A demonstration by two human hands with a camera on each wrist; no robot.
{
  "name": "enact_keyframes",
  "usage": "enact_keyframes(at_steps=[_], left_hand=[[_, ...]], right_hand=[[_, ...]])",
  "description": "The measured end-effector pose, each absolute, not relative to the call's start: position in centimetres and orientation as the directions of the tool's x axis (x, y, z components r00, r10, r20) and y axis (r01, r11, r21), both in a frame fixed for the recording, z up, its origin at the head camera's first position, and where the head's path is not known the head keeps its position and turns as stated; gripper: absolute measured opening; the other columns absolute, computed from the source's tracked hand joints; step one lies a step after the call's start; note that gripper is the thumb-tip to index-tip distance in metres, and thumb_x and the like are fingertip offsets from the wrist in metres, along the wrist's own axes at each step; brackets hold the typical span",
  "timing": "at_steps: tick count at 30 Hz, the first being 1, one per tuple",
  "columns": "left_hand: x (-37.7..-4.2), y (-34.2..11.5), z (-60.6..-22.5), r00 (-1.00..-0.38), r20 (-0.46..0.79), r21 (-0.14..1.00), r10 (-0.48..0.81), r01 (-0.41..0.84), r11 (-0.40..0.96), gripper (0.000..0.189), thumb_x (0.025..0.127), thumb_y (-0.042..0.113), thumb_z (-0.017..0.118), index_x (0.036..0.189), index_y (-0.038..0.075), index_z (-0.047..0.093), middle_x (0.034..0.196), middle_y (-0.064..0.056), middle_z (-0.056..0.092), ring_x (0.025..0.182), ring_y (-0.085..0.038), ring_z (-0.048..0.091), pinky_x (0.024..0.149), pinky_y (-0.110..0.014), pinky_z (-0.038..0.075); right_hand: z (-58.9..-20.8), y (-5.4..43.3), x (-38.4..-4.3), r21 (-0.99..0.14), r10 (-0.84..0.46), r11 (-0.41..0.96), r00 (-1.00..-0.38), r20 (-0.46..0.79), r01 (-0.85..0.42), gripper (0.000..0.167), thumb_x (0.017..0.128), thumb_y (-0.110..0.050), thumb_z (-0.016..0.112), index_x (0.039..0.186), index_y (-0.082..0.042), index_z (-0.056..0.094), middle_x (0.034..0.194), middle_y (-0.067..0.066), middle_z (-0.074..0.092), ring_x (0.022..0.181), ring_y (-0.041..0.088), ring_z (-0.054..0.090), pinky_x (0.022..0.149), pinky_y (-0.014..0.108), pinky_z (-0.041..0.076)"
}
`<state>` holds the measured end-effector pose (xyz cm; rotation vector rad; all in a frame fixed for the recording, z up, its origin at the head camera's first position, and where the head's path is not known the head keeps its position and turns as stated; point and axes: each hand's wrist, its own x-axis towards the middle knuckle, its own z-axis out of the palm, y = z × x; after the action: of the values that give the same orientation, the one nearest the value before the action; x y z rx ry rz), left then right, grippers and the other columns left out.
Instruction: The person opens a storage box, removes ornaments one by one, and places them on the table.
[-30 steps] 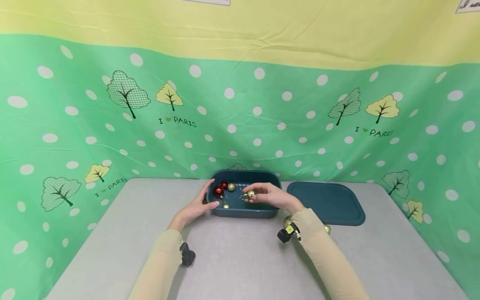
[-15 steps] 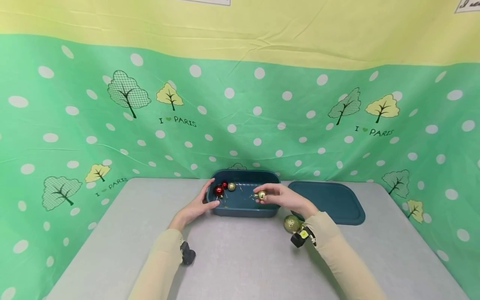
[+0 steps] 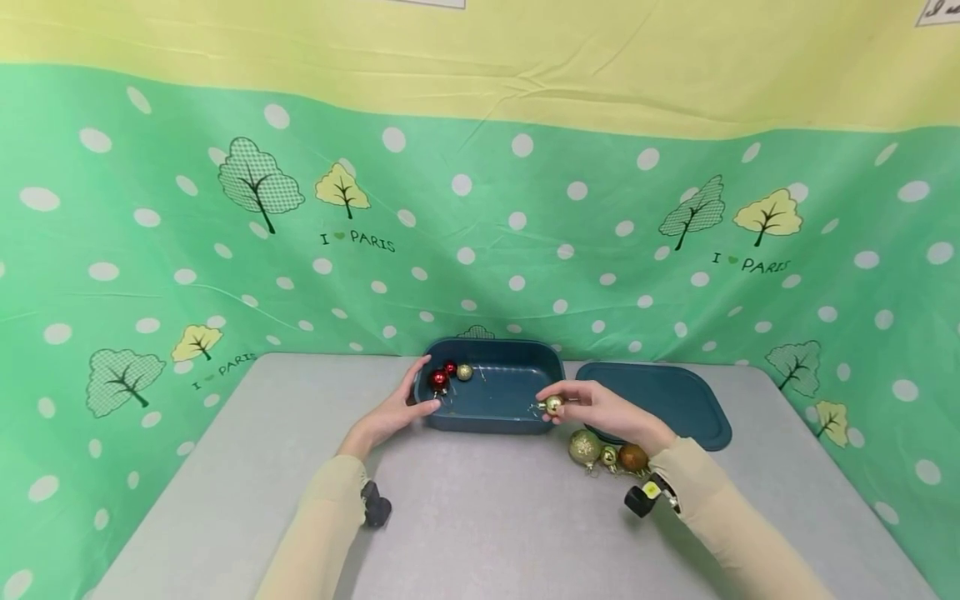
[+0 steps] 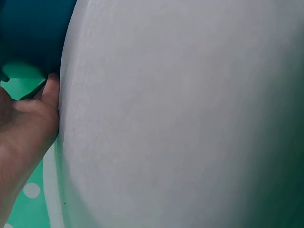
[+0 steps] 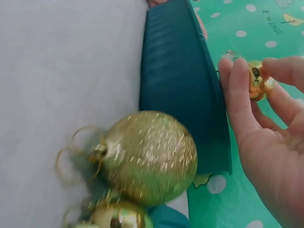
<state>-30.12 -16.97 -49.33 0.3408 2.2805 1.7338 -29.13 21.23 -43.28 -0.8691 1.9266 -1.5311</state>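
My left hand [image 3: 390, 417] grips the left end of a dark blue plastic box [image 3: 487, 425], thumb at the front rim and fingers along the outer side. In the left wrist view that hand [image 4: 28, 123] touches the box wall [image 4: 33, 38]. My right hand [image 3: 603, 408] pinches a small shiny gold Christmas bauble [image 3: 553, 406] at the box's front right corner. The right wrist view shows this bauble [image 5: 259, 85] between thumb and fingertips. Inside the box, at its left, lie two red baubles [image 3: 438, 381] and a small glittery gold bauble [image 3: 465, 372].
A matching blue lid [image 3: 660, 404] lies flat right of the box. In front of it rest a large glittery gold bauble [image 3: 583, 447], a small gold bauble [image 3: 608, 457] and a bronze bauble [image 3: 633, 457], beneath the right wrist. A patterned curtain [image 3: 517, 208] hangs behind the table.
My right hand has moved right and towards me with the gold bauble, from over the box's middle to its right corner. The baubles by the lid have come into view. My left hand has stayed.
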Motion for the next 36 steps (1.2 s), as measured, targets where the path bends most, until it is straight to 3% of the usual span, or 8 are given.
enact_keyframes(at_steps=[7, 14, 22, 31, 36], left_hand=[[-30.1, -17.0, -49.3, -0.938, -0.053, 0.966, 0.343, 0.039, 0.256, 0.091, 0.090, 0.025, 0.068, 0.156, 0.033, 0.006, 0.160, -0.013, -0.006, 0.143, -0.039, -0.006, 0.109, -0.063, 0.003], [-30.2, -16.9, -49.4, -0.938, -0.069, 0.967, 0.339, 0.020, 0.253, 0.090, 0.090, 0.026, 0.069, 0.155, 0.035, 0.007, 0.161, -0.011, -0.006, 0.144, -0.037, -0.006, 0.110, -0.062, 0.003], [-30.2, -16.9, -49.4, -0.939, -0.061, 0.964, 0.338, 0.032, 0.263, 0.090, 0.090, 0.028, 0.070, 0.155, 0.036, 0.008, 0.161, -0.011, -0.006, 0.144, -0.037, -0.006, 0.109, -0.062, 0.004], [-28.5, -16.5, -46.1, -0.925, -0.095, 0.969, 0.368, -0.001, 0.248, 0.087, 0.092, 0.015, 0.064, 0.157, 0.021, 0.006, 0.159, -0.019, -0.007, 0.142, -0.042, -0.007, 0.109, -0.063, 0.003], [-28.4, -16.5, -46.1, -0.924, -0.093, 0.970, 0.372, -0.001, 0.241, 0.087, 0.093, 0.014, 0.063, 0.157, 0.021, 0.005, 0.159, -0.019, -0.008, 0.142, -0.042, -0.008, 0.109, -0.062, 0.003]], right_hand=[[-43.3, 23.1, -28.6, -0.976, -0.771, 0.163, -0.636, -0.033, -0.147, 0.035, 0.100, -0.003, 0.045, 0.133, 0.006, 0.050, 0.125, 0.031, 0.052, 0.112, 0.053, 0.050, 0.094, 0.053, 0.044], [-43.2, 24.9, -28.0, -0.971, -0.751, 0.192, -0.658, -0.053, -0.142, 0.034, 0.099, 0.001, 0.044, 0.132, 0.007, 0.050, 0.121, 0.040, 0.050, 0.109, 0.044, 0.056, 0.091, 0.044, 0.048], [-43.1, 27.0, -27.1, -0.952, -0.710, 0.274, -0.696, -0.105, -0.136, 0.036, 0.099, -0.004, 0.048, 0.133, 0.008, 0.048, 0.123, 0.029, 0.055, 0.107, 0.026, 0.060, 0.092, 0.042, 0.048], [-44.4, 30.2, -26.0, -0.954, -0.667, 0.277, -0.737, -0.108, -0.111, 0.037, 0.100, -0.007, 0.049, 0.134, 0.007, 0.048, 0.128, 0.025, 0.053, 0.107, 0.027, 0.061, 0.088, 0.037, 0.051], [-44.5, 31.5, -25.5, -0.949, -0.636, 0.285, -0.767, -0.079, -0.138, 0.037, 0.100, -0.005, 0.048, 0.134, 0.008, 0.048, 0.130, 0.023, 0.051, 0.106, 0.024, 0.062, 0.088, 0.037, 0.051]])
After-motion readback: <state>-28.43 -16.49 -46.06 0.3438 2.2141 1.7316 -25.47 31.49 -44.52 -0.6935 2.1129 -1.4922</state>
